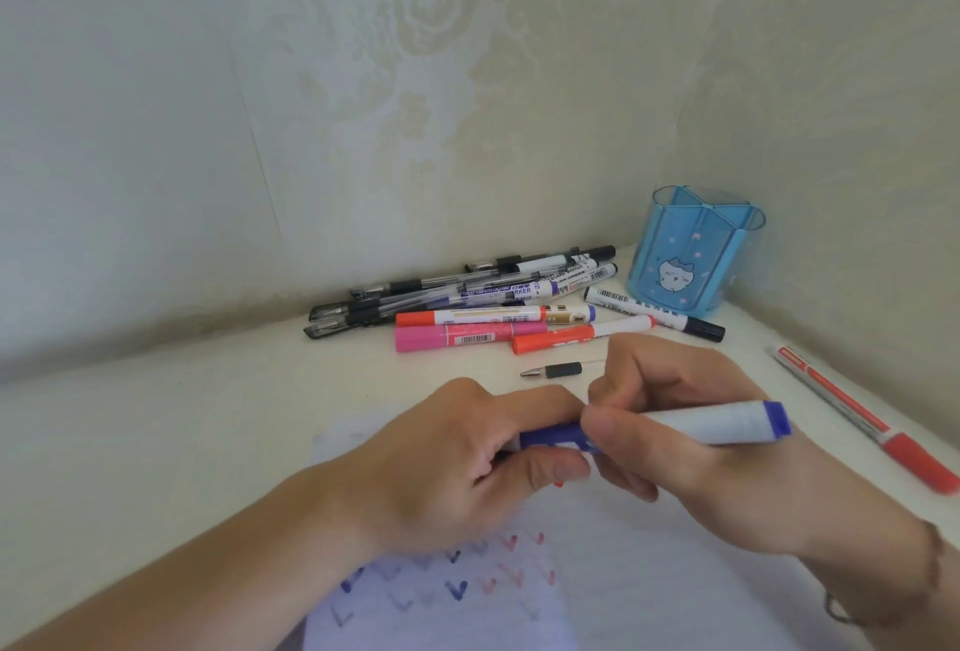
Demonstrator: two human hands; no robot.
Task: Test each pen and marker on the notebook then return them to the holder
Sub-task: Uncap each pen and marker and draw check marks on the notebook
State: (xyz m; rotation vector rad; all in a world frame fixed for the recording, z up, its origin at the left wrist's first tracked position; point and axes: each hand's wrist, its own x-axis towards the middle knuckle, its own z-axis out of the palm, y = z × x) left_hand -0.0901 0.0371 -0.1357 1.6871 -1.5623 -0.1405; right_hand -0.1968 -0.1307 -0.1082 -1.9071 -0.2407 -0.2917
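Observation:
I hold a blue-and-white marker (727,423) crosswise over the notebook page (623,572). My right hand (691,422) grips its white barrel, whose blue end points right. My left hand (457,453) is closed around its blue cap (553,438). The page carries several blue, purple and red tick marks (457,585). A pile of pens and markers (498,302) lies at the back of the table. The blue translucent holder (691,255) stands in the right corner with nothing showing above its rim.
A red marker (862,422) lies alone at the right edge of the table. A loose pen tip with a grey grip (553,371) lies just beyond my hands. Wallpapered walls close off the back and the right side.

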